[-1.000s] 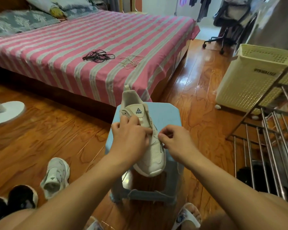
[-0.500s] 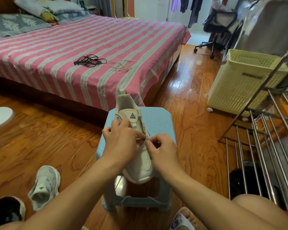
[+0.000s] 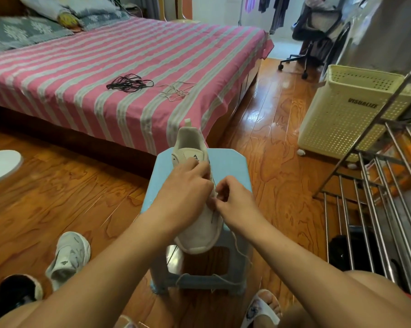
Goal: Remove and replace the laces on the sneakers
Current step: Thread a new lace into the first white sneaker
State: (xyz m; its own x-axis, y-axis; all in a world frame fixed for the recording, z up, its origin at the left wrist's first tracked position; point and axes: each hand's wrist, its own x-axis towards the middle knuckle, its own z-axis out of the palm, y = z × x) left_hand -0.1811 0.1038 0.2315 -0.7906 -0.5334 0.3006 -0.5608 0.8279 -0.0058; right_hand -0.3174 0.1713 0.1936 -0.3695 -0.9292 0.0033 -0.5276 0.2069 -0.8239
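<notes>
A cream sneaker [image 3: 199, 235] lies on a light blue stool [image 3: 230, 162], toe toward me. My left hand [image 3: 185, 192] grips the sneaker over its tongue and eyelets. My right hand [image 3: 235, 202] pinches a cream lace [image 3: 241, 250] at the eyelets on the right side; the lace hangs down past the stool's front. A bundle of black laces [image 3: 128, 82] and a loose pale lace [image 3: 176, 91] lie on the striped bed. A second pale sneaker [image 3: 68, 259] sits on the floor at lower left.
The pink striped bed [image 3: 93, 67] fills the far side. A cream laundry basket [image 3: 351, 110] and a metal rack [image 3: 377, 197] stand at right. A white fan base [image 3: 1, 164] is at left, a black shoe [image 3: 15, 292] at lower left, an office chair [image 3: 313, 36] far back.
My right hand has moved left, closer to the left hand at the eyelets. The view has shifted slightly.
</notes>
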